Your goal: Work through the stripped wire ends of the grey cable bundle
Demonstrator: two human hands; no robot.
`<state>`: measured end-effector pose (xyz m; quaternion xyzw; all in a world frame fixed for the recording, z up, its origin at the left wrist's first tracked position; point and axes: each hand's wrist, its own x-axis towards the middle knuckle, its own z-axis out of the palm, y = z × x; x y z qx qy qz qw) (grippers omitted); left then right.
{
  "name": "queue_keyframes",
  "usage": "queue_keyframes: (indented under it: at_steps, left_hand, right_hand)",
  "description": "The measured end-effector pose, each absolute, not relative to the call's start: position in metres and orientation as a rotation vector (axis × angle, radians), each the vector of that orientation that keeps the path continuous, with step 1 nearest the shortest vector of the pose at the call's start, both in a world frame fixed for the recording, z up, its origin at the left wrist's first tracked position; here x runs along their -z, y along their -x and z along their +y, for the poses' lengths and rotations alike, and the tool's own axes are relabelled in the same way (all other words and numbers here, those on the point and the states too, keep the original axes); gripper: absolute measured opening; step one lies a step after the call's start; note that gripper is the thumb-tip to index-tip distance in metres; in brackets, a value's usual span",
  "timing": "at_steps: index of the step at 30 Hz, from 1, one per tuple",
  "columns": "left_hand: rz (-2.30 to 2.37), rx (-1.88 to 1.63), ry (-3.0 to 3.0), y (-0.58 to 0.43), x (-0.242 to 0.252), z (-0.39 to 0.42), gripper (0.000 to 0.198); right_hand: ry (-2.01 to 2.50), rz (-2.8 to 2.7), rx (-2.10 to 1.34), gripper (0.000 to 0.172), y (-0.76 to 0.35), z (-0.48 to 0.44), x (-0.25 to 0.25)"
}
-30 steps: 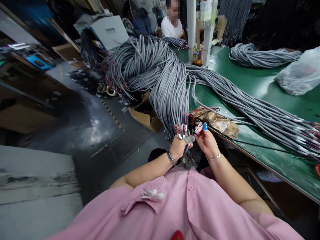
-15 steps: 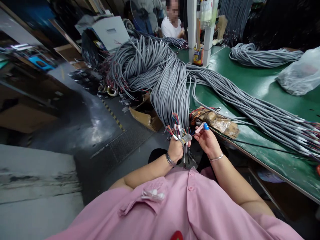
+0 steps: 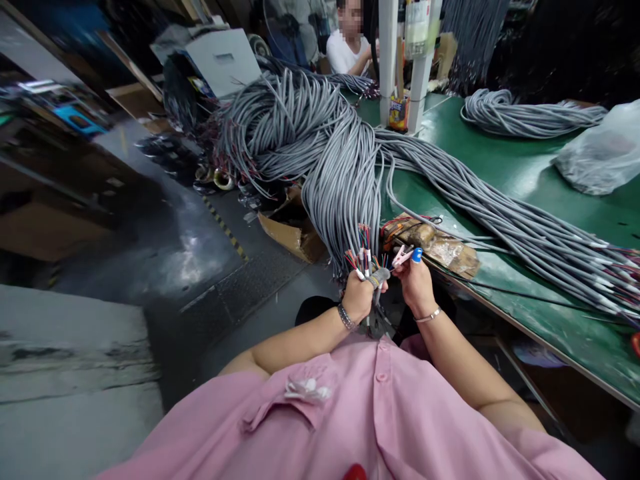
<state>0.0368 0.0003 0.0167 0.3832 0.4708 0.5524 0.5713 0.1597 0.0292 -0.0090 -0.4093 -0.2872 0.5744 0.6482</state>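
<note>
My left hand (image 3: 358, 297) is closed around a bunch of cable ends (image 3: 367, 261). Thin coloured wires fan out above white collars there, and grey wrapping covers my left thumb. To the right, my right hand (image 3: 418, 288) pinches a small pale pink tool (image 3: 401, 256) that looks like a clip or clothespin. Blue tape (image 3: 417, 255) is wound round my right thumb. The tool's tip is close to the wires beside my left thumb; whether it touches one cannot be made out. Behind my hands, a thick bundle of grey cables (image 3: 345, 180) hangs over the table edge.
More grey cables (image 3: 480, 193) run along the green table (image 3: 530, 163), by a taped wooden block (image 3: 450, 253). A coiled bundle (image 3: 530, 113) and a plastic bag (image 3: 605, 157) lie farther right. An open carton (image 3: 287, 233) sits below. A person (image 3: 347, 50) works at the back.
Both hands show slightly farther right. The pink tool has turned, so its forked shape shows more clearly. My left hand keeps its grip on the cable ends.
</note>
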Motion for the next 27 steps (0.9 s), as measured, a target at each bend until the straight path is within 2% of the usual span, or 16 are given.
queue_keyframes:
  at_steps: [4,8,14,17,21,24,27]
  left_hand:
    - [1.091,-1.306,-0.928,-0.038,-0.013,0.001,0.035]
    - [1.122,-1.285,-0.936,-0.036,-0.010,0.001,0.033]
    - [1.129,-1.256,-0.968,-0.029,-0.007,-0.002,0.033]
    - [1.140,-1.236,-1.014,-0.023,-0.006,-0.005,0.034]
    - [1.152,-1.169,-1.200,-0.014,-0.006,-0.010,0.034]
    - [1.116,-1.112,-1.341,-0.009,-0.011,-0.012,0.028]
    - [1.045,-1.052,-1.440,-0.008,-0.014,-0.011,0.024]
  right_hand:
    - [0.736,-0.435,-1.503,0.042,-0.158,0.034,0.008]
    - [0.716,-0.359,-1.493,0.034,-0.155,0.036,0.005]
    - [0.706,-0.346,-1.613,0.043,-0.159,0.027,0.007]
    - [0.758,-0.468,-1.738,0.051,-0.171,0.022,0.008]
    - [0.895,-0.822,-1.888,0.052,-0.191,0.015,-0.001]
    - [1.004,-1.021,-1.822,0.041,-0.195,0.009,-0.011]
    - [1.045,-1.199,-1.614,0.030,-0.190,0.004,-0.018]
